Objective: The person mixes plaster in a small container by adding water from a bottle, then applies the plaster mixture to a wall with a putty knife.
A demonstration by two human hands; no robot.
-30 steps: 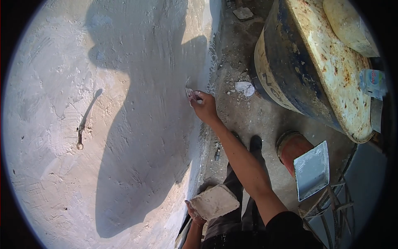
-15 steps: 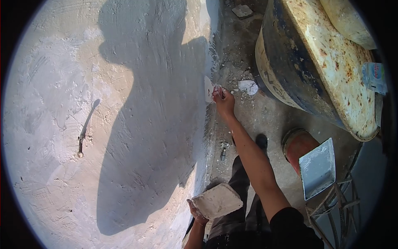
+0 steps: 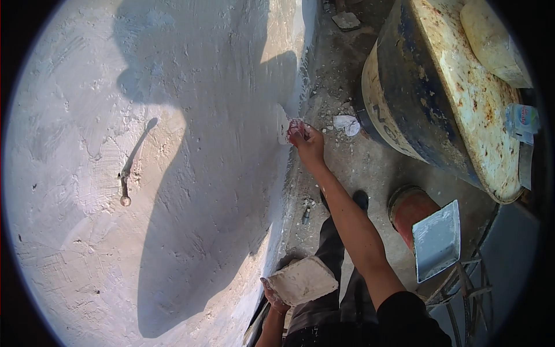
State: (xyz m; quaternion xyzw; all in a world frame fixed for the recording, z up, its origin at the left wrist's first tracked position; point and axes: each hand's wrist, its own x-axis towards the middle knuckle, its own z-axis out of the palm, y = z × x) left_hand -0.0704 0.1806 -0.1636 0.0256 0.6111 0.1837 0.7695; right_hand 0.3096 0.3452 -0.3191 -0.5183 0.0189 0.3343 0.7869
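Observation:
My right hand is closed round the red, plaster-smeared handle of a scraper. Its pale blade lies against the lower edge of the plastered wall. Lower down, my left hand grips the left corner of a shallow rectangular tray, whose inside is coated with beige plaster. The tray is beside the wall, in front of my legs. Shadow covers much of the wall around the scraper.
A large rusty-topped drum stands at upper right, with a plastic bottle on it. Below it are a red bucket, a white tray and a metal frame. White debris lies on the floor. A pipe stub projects from the wall.
My right hand and the scraper have shifted slightly left, onto the wall. The view has turned a little, so the drum and wall appear displaced. My left hand holds the tray as before.

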